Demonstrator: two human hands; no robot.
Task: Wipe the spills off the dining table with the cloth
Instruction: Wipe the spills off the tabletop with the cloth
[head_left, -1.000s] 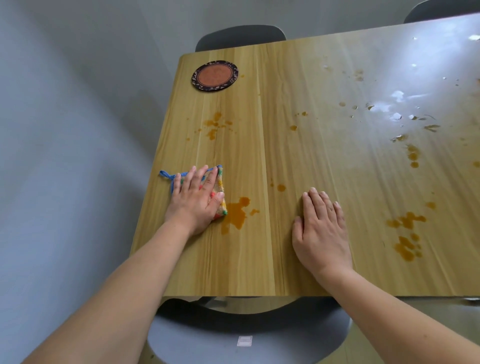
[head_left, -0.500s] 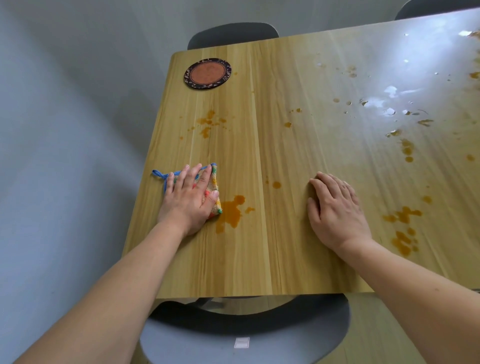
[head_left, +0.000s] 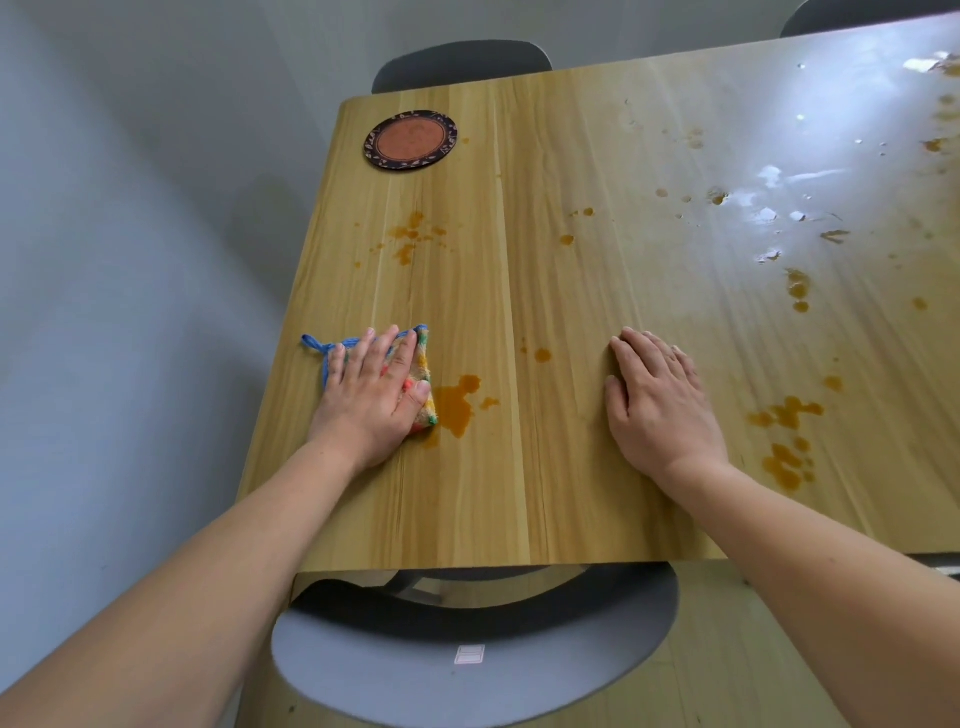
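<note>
My left hand (head_left: 374, 395) presses flat on a small colourful cloth (head_left: 422, 364) with a blue loop, near the left edge of the wooden dining table (head_left: 519, 509). Just right of the cloth lies an orange puddle (head_left: 457, 402), touching the cloth's corner. My right hand (head_left: 657, 402) rests flat on the bare table, fingers straight. More orange spills sit at the right (head_left: 784, 441), far left-centre (head_left: 413, 236), and scattered toward the glossy far right, where clear wet patches (head_left: 769, 179) shine.
A round brown coaster (head_left: 410, 139) with a dark patterned rim lies near the far left corner. A grey chair (head_left: 467, 660) stands tucked under the near edge; another grey chair (head_left: 457, 65) stands beyond the far edge. Grey floor lies left of the table.
My right hand has flattened out again from a half-curled pose and shifted slightly. The left hand stays on the cloth beside the puddle. The view shifted a little.
</note>
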